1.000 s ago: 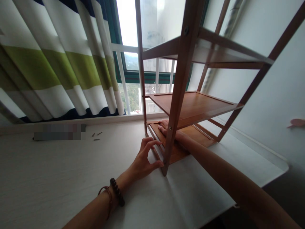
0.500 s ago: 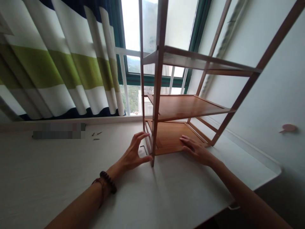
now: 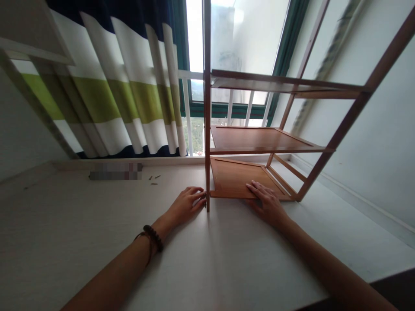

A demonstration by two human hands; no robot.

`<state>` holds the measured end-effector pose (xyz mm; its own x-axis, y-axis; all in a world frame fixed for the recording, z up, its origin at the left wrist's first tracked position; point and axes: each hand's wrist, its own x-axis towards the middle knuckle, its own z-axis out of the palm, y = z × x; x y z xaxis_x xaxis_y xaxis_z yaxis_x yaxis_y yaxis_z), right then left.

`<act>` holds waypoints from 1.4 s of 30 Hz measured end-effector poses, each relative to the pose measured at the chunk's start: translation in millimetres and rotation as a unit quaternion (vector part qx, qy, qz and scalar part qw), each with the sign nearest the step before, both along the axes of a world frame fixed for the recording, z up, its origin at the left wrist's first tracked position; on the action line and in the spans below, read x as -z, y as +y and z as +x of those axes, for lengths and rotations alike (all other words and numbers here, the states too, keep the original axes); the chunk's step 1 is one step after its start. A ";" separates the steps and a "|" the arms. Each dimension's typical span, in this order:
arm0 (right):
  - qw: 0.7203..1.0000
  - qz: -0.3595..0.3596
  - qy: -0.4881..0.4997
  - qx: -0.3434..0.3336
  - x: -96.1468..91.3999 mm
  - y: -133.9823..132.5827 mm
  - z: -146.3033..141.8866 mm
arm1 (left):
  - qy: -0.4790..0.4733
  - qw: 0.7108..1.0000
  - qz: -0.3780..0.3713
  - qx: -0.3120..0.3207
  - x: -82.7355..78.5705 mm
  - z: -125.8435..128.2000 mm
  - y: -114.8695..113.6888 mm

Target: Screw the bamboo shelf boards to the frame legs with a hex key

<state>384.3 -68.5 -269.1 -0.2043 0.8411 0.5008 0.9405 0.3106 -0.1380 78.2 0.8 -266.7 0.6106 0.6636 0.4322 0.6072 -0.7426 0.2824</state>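
Reddish-brown three-tier wooden shelf rack (image 3: 259,138) stands upright on the pale wood-grain tabletop (image 3: 81,242), by the window. My left hand (image 3: 187,204) is at the foot of the rack's front-left post (image 3: 206,129), fingers curled in, tips touching the wood. It looks like a light pinch, but I can't tell from this angle. My right hand (image 3: 266,201) lies flat, fingers spread and holding nothing, on the front edge of the lowest shelf panel (image 3: 238,177). A few small dark screws (image 3: 153,178) lie loose, well to the left.

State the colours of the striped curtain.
The curtain has white, green and navy stripes; head view.
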 end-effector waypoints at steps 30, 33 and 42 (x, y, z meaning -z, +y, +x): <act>0.957 -0.058 0.117 -0.258 -10.2 -23.0 -167.5 | -0.284 0.921 -0.223 -0.145 -14.2 -81.0 -55.0; 0.941 -0.116 0.169 -0.268 -9.3 -14.8 -190.0 | -0.292 0.914 -0.266 -0.089 -14.2 -76.7 -58.2; 0.932 -0.136 0.202 -0.267 -7.4 0.5 -200.1 | -0.282 0.904 -0.320 -0.030 -17.4 -77.4 -58.1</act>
<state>184.2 -67.9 -261.7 -0.4702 0.7807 0.4115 0.5158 0.6215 -0.5896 0.8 -57.3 -249.3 0.3677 0.9125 0.1791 0.2663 -0.2878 0.9199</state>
